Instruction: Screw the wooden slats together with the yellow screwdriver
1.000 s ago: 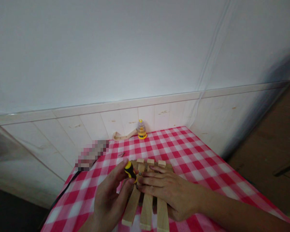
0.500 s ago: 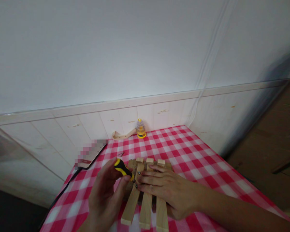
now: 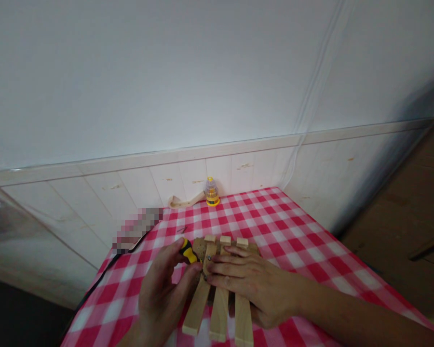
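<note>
A short screwdriver (image 3: 190,252) with a yellow and black handle is gripped by the fingers and thumb of my left hand (image 3: 162,286). It slants down to the right, its tip close to a screw (image 3: 205,277) at the left wooden strip (image 3: 196,312). A second screw (image 3: 209,258) stands just above. My right hand (image 3: 258,284) lies flat, fingers stretched leftward, across the middle strip (image 3: 219,315) and the right strip (image 3: 243,320), covering parts of both. Beneath the strips is a brown speckled board (image 3: 199,246), partly hidden.
A red-and-white checked cloth (image 3: 289,226) covers the table. Against the wall stand a yellow-based clear container (image 3: 212,195) and a bent wooden piece (image 3: 183,204). A small thin metal item (image 3: 182,229) lies behind the board. At left is a partly blurred flat device (image 3: 139,233) with a dark strap.
My left hand has shifted slightly right with the screwdriver, whose handle now tilts differently. My right hand stays flat on the strips.
</note>
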A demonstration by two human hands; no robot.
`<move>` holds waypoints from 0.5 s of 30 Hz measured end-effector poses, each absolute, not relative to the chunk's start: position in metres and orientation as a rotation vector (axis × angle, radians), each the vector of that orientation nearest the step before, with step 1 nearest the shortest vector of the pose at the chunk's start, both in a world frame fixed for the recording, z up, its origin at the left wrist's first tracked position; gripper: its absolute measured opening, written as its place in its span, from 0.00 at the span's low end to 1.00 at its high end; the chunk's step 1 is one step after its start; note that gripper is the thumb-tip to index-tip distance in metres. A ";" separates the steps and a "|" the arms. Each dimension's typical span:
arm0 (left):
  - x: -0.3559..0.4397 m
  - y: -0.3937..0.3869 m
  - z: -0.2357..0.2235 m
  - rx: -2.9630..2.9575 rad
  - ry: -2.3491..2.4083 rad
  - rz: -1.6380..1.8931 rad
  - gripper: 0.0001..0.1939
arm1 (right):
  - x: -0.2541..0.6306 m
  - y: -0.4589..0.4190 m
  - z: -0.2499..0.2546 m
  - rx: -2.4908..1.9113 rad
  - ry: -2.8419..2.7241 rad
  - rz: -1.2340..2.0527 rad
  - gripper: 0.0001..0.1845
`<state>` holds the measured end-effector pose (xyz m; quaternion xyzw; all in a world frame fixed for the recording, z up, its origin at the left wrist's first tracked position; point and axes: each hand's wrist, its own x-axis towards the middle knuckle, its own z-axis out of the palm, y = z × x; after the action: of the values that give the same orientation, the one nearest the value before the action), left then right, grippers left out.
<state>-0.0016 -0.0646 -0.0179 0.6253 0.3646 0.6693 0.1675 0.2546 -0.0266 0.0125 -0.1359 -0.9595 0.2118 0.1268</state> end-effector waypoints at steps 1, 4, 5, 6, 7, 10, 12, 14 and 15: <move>-0.002 -0.065 -0.019 1.781 1.060 1.896 0.29 | 0.254 -0.027 0.013 -0.391 -2.788 0.621 0.40; -0.003 -0.065 -0.021 1.771 1.117 1.884 0.27 | 0.254 -0.027 0.014 -0.408 -2.778 0.640 0.40; -0.003 -0.065 -0.021 1.768 1.126 1.879 0.26 | 0.254 -0.027 0.014 -0.414 -2.777 0.645 0.41; -0.003 -0.065 -0.020 1.766 1.129 1.875 0.25 | 0.254 -0.028 0.014 -0.418 -2.778 0.648 0.41; -0.003 -0.066 -0.020 1.766 1.124 1.869 0.24 | 0.254 -0.028 0.014 -0.418 -2.780 0.648 0.41; -0.001 -0.067 -0.017 1.782 1.074 1.840 0.25 | 0.254 -0.028 0.014 -0.417 -2.789 0.632 0.40; -0.001 -0.068 -0.017 1.790 1.050 1.826 0.26 | 0.254 -0.029 0.014 -0.419 -2.790 0.617 0.39; -0.001 -0.068 -0.018 1.792 1.051 1.817 0.26 | 0.254 -0.028 0.014 -0.417 -2.788 0.612 0.39; -0.002 -0.068 -0.018 1.790 1.057 1.805 0.25 | 0.254 -0.028 0.014 -0.415 -2.786 0.611 0.39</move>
<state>-0.0018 -0.0685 -0.0184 0.6379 0.3766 0.6434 0.1929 0.2535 -0.0283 0.0138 -0.1429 -0.9585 0.2103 0.1293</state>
